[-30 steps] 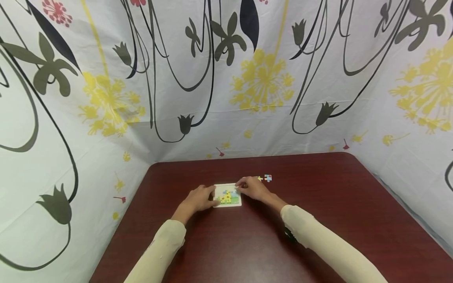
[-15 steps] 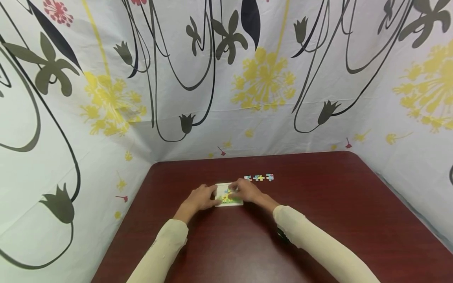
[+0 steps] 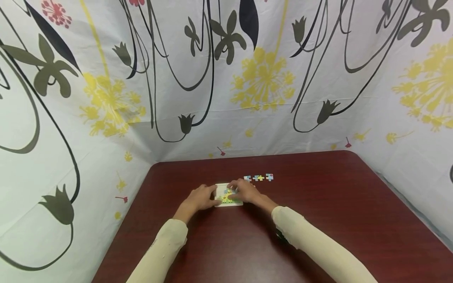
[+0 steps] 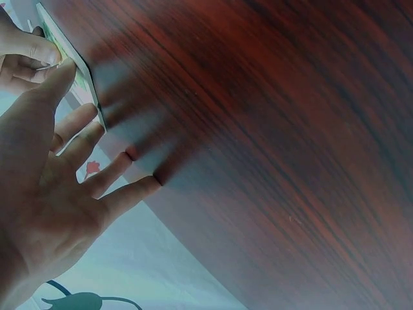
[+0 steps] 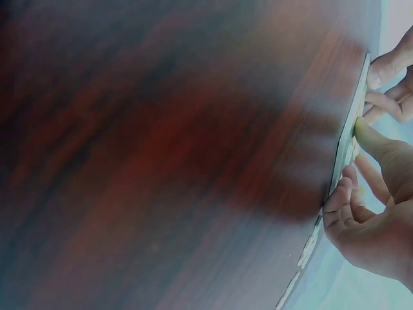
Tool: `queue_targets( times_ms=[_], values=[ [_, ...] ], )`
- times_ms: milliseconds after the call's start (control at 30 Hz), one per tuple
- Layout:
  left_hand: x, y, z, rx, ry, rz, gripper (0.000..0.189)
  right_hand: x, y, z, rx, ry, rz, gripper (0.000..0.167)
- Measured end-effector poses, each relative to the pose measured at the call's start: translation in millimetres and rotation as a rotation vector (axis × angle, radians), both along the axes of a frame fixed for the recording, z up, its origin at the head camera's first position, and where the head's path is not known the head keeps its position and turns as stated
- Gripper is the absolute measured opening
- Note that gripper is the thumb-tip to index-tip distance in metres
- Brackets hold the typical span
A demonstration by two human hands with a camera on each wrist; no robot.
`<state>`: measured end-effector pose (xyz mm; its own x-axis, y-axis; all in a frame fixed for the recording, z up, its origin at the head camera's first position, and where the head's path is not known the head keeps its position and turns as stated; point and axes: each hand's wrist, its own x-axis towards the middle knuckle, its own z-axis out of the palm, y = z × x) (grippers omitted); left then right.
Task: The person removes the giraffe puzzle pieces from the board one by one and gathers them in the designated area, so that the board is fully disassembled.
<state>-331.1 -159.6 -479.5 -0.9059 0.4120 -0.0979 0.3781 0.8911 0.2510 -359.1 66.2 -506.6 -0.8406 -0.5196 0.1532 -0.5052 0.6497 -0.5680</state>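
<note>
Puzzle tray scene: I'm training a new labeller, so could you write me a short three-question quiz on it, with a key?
1. True or false: the left hand and the right hand are both at the puzzle tray.
2. In the head view, the row of loose puzzle pieces lies: A) on a sleeve; B) beyond the tray, toward the right; C) left of the tray.
3. Fill in: the table is dark ____.

Key: 1 true; 2 B; 3 red.

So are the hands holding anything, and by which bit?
The left hand holds the puzzle board by its left side. The right hand is over the board's right part, but whether it pinches anything can't be told.
</note>
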Motion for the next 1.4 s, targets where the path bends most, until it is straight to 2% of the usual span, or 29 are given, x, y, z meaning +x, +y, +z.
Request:
queue_targets(
  times_ms=[167,500,700,967,1400],
  values=[
    [1.5,0.9,1.4,-0.002,-0.001,-0.003,0.037,3.3,0,-0.6,-0.037,-0.001,-0.016,0.038],
    [0.7,0.8,1.2,-0.001,-0.004,-0.006,0.034,4.4,2,-2.2,-0.164,0.058,0.042,0.021],
    [-0.2,0.7,0.3,0.004,-0.002,-0.011,0.035,4.9,3,0.1,-0.205,0.041,0.068,0.019],
    [-0.6,0.1,-0.8,-0.014,0.011,-0.013,0.037,2.5,18,8.5,-0.211,0.054,0.041,0.02],
    [1.7,-1.9,-2.1,0.011,0.045,-0.027,0.033,-2.6,64,23.3,-0.188,0.069,-0.025,0.021]
  ],
)
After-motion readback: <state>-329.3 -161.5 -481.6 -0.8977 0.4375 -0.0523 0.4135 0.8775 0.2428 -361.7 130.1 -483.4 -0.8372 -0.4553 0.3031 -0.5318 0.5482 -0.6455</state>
